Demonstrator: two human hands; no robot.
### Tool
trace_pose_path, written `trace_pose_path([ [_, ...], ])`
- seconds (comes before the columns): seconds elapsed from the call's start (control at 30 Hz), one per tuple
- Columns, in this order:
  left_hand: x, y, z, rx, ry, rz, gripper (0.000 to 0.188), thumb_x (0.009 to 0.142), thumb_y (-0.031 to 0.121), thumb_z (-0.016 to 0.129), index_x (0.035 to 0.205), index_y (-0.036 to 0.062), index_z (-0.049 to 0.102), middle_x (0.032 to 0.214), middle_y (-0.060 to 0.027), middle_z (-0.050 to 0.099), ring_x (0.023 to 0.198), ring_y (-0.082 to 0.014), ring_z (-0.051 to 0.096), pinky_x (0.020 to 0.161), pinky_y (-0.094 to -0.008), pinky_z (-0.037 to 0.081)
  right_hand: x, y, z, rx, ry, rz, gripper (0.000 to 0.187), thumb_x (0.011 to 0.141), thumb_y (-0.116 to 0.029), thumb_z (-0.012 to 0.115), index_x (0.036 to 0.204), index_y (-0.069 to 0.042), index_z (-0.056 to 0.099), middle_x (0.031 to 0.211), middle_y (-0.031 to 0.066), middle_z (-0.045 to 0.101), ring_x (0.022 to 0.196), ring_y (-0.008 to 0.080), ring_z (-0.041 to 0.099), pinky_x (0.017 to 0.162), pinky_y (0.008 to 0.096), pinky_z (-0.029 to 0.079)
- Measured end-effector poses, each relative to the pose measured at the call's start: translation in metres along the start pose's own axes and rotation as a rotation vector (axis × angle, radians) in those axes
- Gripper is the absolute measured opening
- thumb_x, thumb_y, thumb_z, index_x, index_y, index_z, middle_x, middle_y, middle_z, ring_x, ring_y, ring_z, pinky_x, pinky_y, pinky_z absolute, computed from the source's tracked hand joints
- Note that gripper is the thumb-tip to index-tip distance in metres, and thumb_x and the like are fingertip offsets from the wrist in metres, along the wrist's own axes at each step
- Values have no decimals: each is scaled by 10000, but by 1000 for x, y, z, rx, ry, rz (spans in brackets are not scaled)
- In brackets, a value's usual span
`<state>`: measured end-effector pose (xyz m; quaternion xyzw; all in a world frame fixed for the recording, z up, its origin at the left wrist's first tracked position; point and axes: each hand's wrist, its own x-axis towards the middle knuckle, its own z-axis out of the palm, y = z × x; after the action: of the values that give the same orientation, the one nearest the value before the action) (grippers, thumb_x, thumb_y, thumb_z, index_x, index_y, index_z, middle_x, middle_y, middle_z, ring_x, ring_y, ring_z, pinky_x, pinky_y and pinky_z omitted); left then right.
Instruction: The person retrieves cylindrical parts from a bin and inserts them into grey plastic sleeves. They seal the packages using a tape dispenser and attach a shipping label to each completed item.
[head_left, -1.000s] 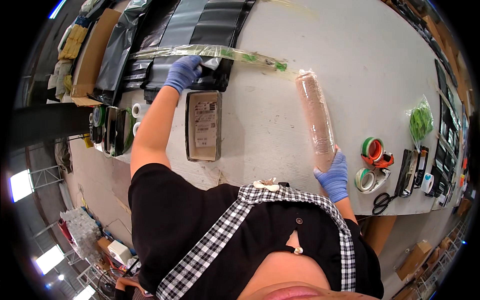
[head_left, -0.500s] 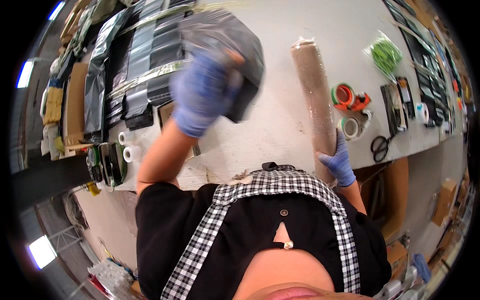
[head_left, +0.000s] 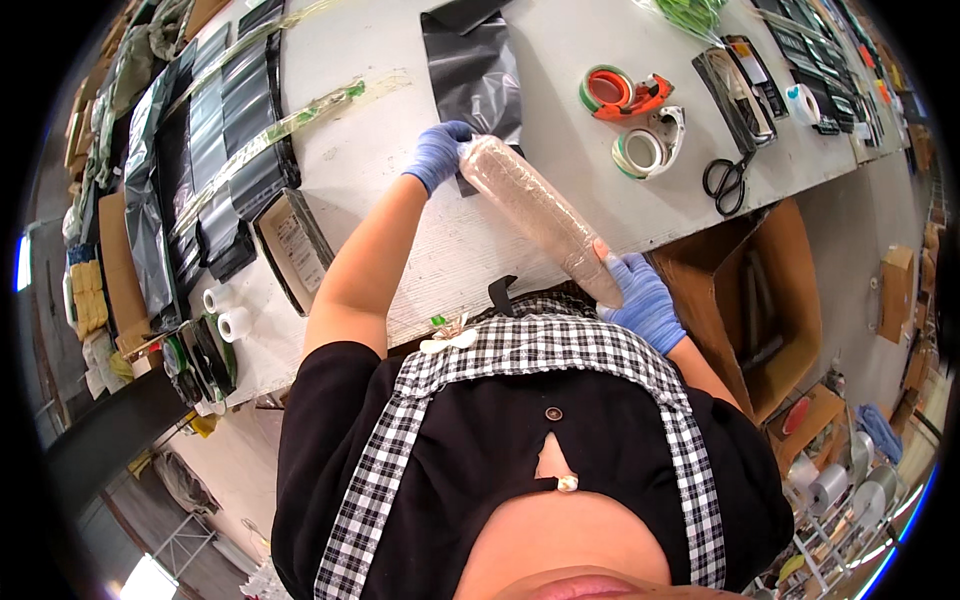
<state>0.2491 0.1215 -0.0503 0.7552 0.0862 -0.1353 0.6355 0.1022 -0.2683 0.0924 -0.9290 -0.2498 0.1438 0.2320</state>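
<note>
A beige roll wrapped in clear film [head_left: 540, 215] slants across in front of me, raised at its far end. My right hand [head_left: 640, 300], in a blue glove, is closed round its near end. At the far end my left hand [head_left: 438, 158], gloved too, has its fingers curled at the edge of a dark grey plastic bag [head_left: 475, 75], right beside the roll. The roll and glove partly hide that grip. The bag lies flat on the white table [head_left: 350, 150], its near edge passing under the roll's end.
Stacked dark plastic bags [head_left: 220, 150] bound with clear tape lie left, near an open box [head_left: 293, 250] and small white rolls [head_left: 234, 324]. At right are an orange tape dispenser [head_left: 640, 97], a white one [head_left: 672, 140] and black scissors [head_left: 727, 185]. A cardboard box [head_left: 790, 290] stands below the table edge.
My left hand has come down and right with the grey bag, which now lies on the table. The roll has tilted leftward in my right hand, its far end now at my left hand.
</note>
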Motion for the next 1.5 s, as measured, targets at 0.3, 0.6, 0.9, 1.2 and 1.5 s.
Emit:
trace_pose_path([
  [0.3,-39,114,42,1064,370,803,121,784,194,694,873,115,675,918,-65,644,884,-350,605,762,-447,514,27,-16,-42,98,-367,310,970,694,-317,742,1532,-265,257,1057,258,613,928,401,631,838,435,509],
  [0.6,0,51,56,351,616,252,674,804,-10,647,1407,21,348,962,-117,619,858,-181,595,830,-297,483,135,-64,-24,-33,-256,263,947,771,-353,718,1534,-136,200,1113,292,600,998,424,627,914,459,491],
  [0.9,17,1,5,-22,680,306,775,777,-59,621,1461,47,273,819,-77,589,741,-161,584,714,-306,496,307,-33,53,261,386,189,468,879,-315,564,1238,-15,557,1138,296,613,1026,426,612,897,483,484],
  [1.2,-107,15,53,-119,362,-66,695,884,38,610,1477,52,249,854,-44,551,745,-125,558,656,-282,512,171,17,45,344,260,56,203,882,-201,583,1011,-46,615,887,195,662,866,388,647,774,467,519],
  [1.5,-70,43,90,155,451,6,889,749,107,798,1442,-9,253,1232,-127,526,1108,-217,517,998,-346,427,203,275,-179,-364,709,388,321,852,-114,630,1166,-181,630,1025,98,647,946,319,632,826,427,522],
])
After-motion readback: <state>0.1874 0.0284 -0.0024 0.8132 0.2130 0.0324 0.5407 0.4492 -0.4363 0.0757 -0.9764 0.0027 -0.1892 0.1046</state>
